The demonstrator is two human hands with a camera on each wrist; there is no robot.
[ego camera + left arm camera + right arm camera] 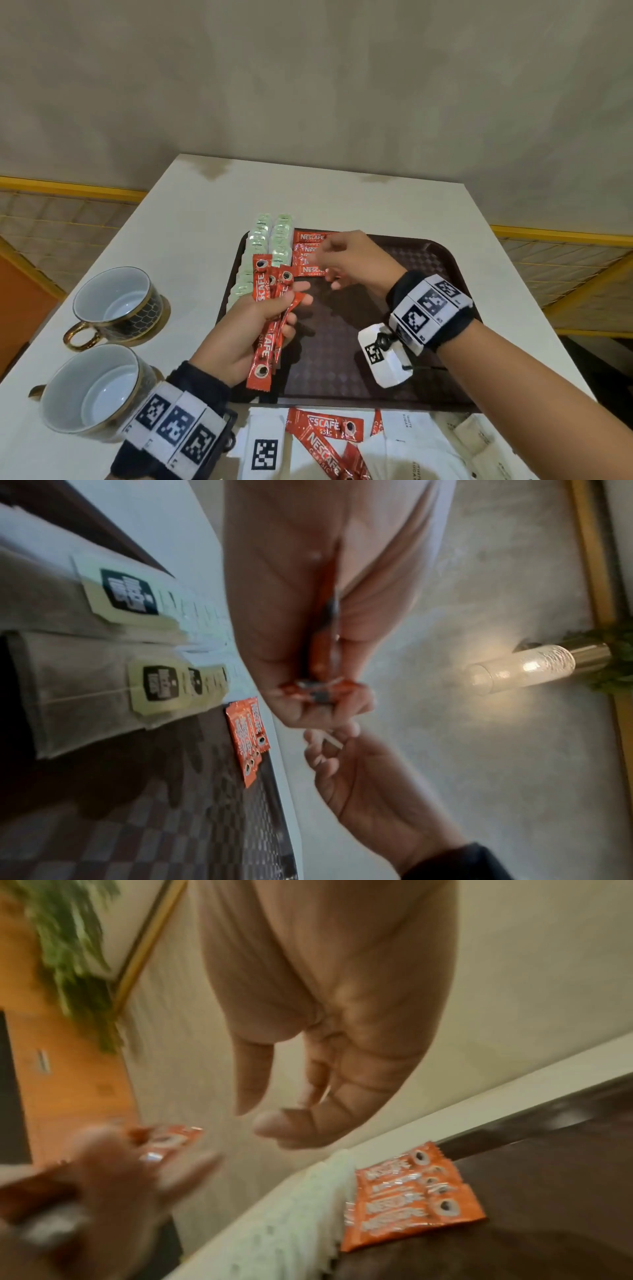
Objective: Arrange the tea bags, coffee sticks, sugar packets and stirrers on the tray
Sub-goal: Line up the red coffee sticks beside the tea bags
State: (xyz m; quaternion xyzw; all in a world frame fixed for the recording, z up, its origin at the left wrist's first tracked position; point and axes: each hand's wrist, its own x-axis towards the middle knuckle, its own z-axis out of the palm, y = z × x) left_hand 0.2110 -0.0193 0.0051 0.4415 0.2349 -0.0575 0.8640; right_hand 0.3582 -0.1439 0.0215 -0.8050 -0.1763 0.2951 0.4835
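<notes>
A dark brown tray point(428, 270) lies on the white table. Pale green tea bags point(270, 236) run in two rows along its left side, and several red coffee sticks point(308, 253) lie side by side next to them point(404, 1196). My left hand point(270, 311) grips a bunch of red coffee sticks point(265, 329) above the tray's left part. My right hand point(334, 263) hovers over the laid sticks, fingers loosely bent and holding nothing point(284, 1110). More coffee sticks point(325, 435) and white sugar packets point(407, 442) lie on the table in front of the tray.
Two empty cups with gold handles point(116, 305) point(92, 390) stand on the table left of the tray. The tray's right half point(394, 359) is bare. A wall lamp point(527, 669) and green foliage show in the left wrist view.
</notes>
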